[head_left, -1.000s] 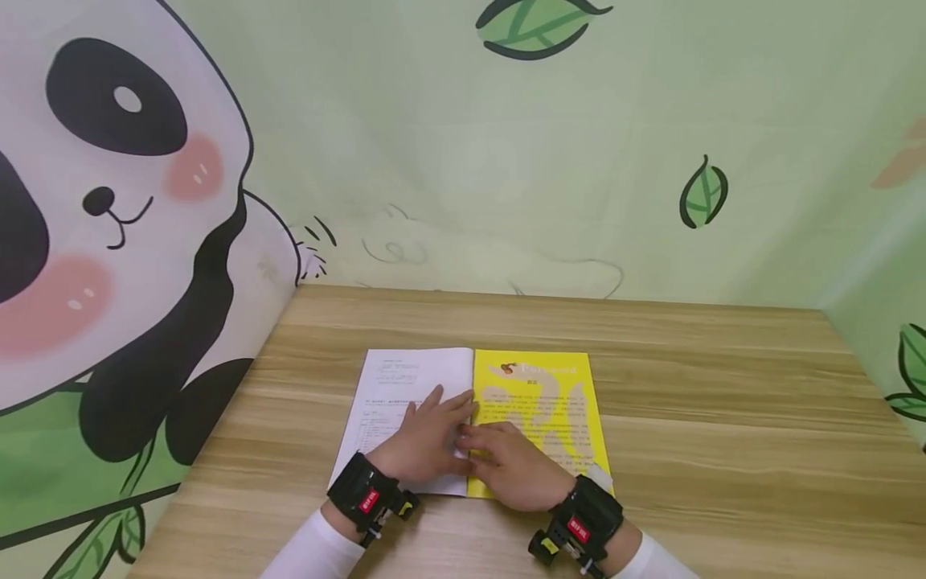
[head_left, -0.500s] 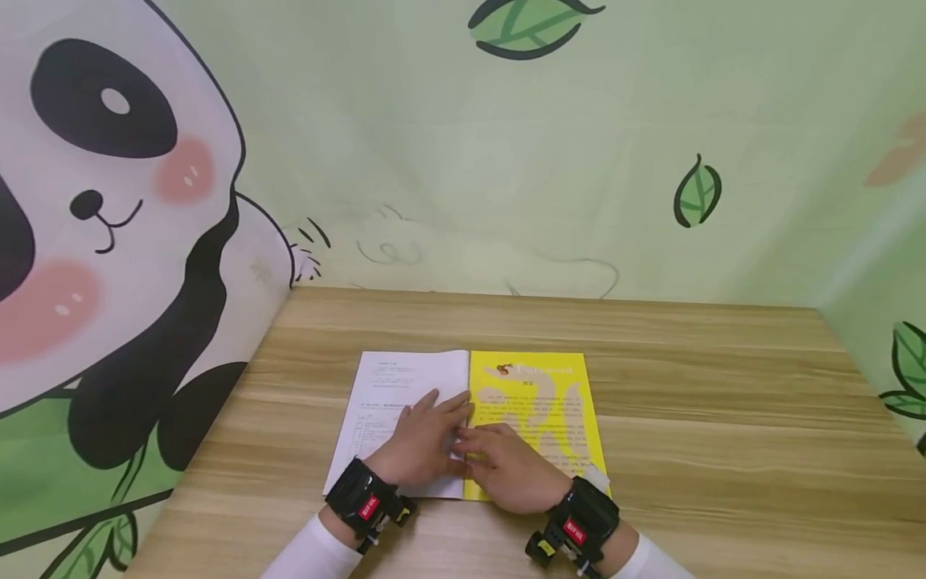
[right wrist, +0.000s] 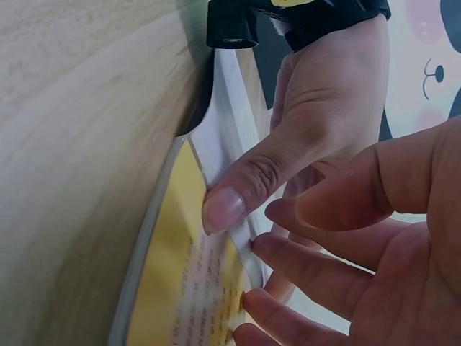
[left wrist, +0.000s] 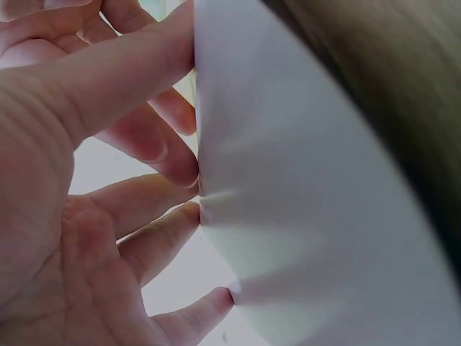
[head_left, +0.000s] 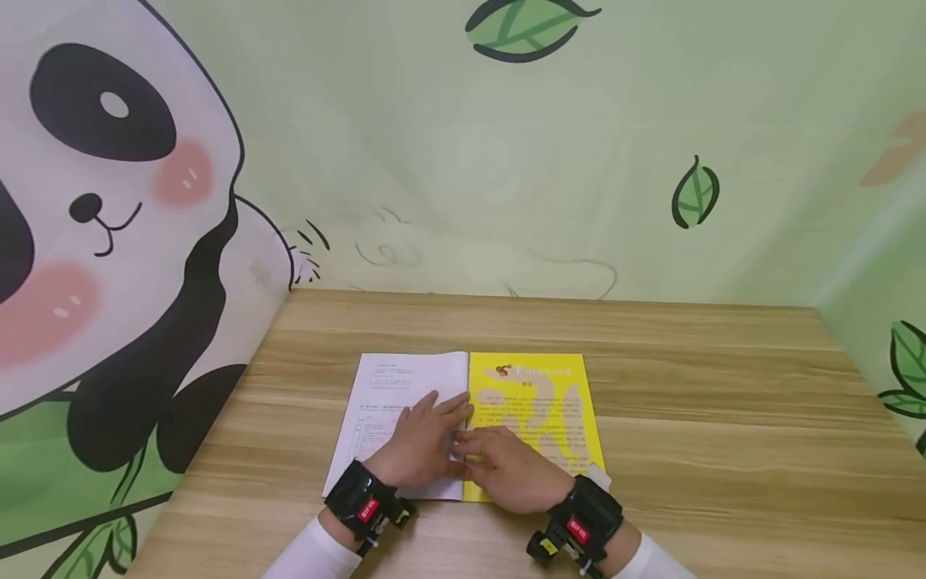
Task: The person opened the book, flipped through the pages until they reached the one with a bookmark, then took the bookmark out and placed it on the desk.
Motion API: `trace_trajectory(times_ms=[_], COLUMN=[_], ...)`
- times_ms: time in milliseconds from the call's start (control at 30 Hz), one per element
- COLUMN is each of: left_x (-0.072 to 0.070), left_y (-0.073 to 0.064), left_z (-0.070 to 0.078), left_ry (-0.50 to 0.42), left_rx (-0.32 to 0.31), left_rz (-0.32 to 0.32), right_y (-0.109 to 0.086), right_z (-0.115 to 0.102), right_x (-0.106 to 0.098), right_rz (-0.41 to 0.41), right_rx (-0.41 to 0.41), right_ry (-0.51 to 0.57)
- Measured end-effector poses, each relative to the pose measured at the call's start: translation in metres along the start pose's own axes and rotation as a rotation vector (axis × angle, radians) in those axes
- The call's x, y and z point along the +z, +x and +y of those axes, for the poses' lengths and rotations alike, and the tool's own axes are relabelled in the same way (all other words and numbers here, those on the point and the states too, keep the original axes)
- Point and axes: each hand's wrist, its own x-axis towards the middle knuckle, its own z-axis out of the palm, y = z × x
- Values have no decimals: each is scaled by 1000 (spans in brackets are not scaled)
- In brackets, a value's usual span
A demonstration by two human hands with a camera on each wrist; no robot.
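Note:
An open book shows a white printed page (head_left: pixel 391 378) on the left and a yellow page (head_left: pixel 535 410) headed "Foreword" on the right. My left hand (head_left: pixel 423 442) presses on the white page beside the spine, fingers spread and pointing up the fold. Close against it, my right hand (head_left: pixel 517 474) lies over the lower part of the yellow page, with its fingertips at the spine. In the right wrist view the left thumb (right wrist: pixel 252 176) touches the lower end of the fold. Fingertips (left wrist: pixel 220 299) dent the white page in the left wrist view.
The book lies on a wood-grain table (head_left: pixel 723 418). Behind it stands a pale green backdrop (head_left: pixel 434 161) with leaves and a large panda (head_left: pixel 130 201) at the left. Each wrist wears a black camera strap (head_left: pixel 586 515).
Both hands keep their places at the spine, and the book stays open at the same pages. The head view has shifted slightly.

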Motion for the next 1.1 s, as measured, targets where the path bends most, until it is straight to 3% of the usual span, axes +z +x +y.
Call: trace_trajectory(times_ms=[500, 1100], left_x=[2, 0], left_y=[0, -1], left_z=[0, 2], left_ry=[-41, -31], left_rx=[-17, -26], left_rz=[-9, -23], right_y=[-3, -10], right_z=[5, 9], right_x=[-17, -37], right_rz=[20, 153], right_rx=[102, 249], right_ry=[68, 108])
